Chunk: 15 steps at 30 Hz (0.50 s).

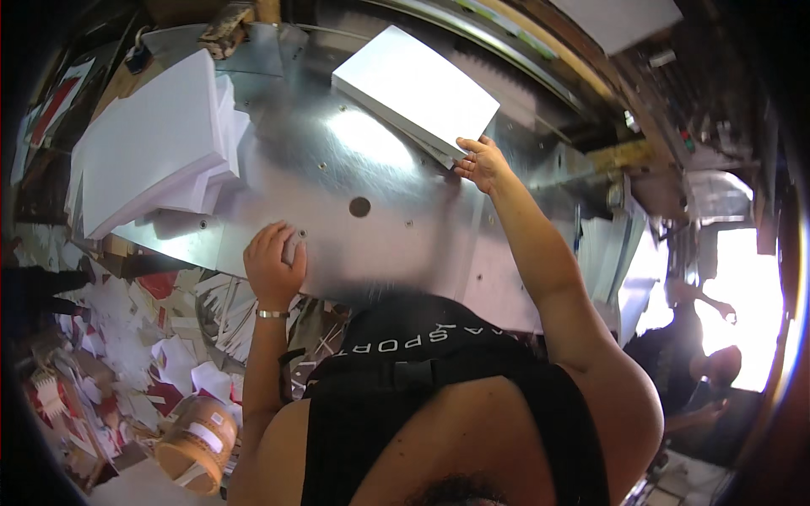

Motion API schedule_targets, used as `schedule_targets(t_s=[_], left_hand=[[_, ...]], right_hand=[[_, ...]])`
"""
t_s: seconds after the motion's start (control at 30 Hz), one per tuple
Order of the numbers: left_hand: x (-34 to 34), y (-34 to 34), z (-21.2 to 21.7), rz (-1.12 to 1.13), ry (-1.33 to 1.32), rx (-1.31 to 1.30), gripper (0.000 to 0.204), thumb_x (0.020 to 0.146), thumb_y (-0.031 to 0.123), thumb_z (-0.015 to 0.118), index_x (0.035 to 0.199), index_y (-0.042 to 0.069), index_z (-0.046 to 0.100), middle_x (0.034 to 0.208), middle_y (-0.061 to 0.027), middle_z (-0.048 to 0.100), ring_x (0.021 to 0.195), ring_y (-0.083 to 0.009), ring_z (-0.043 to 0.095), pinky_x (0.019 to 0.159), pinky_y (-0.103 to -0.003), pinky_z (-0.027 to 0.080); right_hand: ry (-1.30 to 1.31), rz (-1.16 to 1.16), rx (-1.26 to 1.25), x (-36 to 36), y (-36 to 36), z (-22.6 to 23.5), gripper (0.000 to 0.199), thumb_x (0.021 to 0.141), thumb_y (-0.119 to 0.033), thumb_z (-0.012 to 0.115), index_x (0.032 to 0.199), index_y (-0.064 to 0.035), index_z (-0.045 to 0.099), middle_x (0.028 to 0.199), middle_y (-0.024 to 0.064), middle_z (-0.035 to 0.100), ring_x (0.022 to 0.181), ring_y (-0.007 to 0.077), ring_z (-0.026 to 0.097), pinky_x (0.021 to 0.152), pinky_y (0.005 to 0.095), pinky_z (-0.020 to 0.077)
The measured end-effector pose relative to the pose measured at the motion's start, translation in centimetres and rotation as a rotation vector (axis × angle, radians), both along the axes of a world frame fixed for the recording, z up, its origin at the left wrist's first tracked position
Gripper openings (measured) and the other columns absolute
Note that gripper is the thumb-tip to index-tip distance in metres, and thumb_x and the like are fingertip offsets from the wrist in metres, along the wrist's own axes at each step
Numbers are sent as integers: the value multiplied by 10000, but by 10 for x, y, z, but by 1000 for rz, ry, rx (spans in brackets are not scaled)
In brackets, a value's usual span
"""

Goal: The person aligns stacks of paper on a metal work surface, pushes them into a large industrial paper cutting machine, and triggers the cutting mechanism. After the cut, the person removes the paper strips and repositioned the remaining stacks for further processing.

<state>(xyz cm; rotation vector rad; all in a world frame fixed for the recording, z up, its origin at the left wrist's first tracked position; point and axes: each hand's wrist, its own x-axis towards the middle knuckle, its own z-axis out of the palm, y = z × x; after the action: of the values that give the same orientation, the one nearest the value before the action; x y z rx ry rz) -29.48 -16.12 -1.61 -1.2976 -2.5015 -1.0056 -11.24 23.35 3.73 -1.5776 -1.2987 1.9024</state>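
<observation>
A thick stack of white paper (413, 84) lies at the back of the shiny metal table (380, 244). My right hand (483, 164) is at its near right corner, thumb on the top sheet and fingers at the side, gripping the edge. My left hand (276, 260) lies on the table's front edge with its fingers stretched out and nothing in them. To the left of it stands a larger pile of white paper (152, 143), its layers shifted against each other.
Paper scraps (177, 363) cover the floor at the left, with an orange-brown bucket (196, 443) among them. A worn block (226, 32) sits at the table's back left. More paper stacks (603, 253) stand at the right, where another person (675, 363) is near a bright opening.
</observation>
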Motion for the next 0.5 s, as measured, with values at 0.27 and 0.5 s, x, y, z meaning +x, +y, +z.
schedule_targets(t_s=[0.27, 0.5], left_hand=[[7, 2, 0, -32, 36, -54, 288, 847, 238, 709, 1097, 96, 725, 1214, -72, 674, 1154, -282, 599, 1010, -416, 419], [7, 7, -4, -91, 8, -80, 299, 842, 251, 712, 1094, 88, 719, 1215, -85, 669, 1156, -289, 594, 1014, -429, 431]], right_hand=[[57, -70, 18, 112, -80, 11, 851, 851, -169, 767, 1505, -58, 234, 1124, 169, 584, 850, 229, 647, 689, 350, 552], [47, -126, 57, 174, -129, 16, 798, 850, -156, 767, 1479, -25, 294, 1105, 163, 615, 863, 216, 643, 735, 324, 536]])
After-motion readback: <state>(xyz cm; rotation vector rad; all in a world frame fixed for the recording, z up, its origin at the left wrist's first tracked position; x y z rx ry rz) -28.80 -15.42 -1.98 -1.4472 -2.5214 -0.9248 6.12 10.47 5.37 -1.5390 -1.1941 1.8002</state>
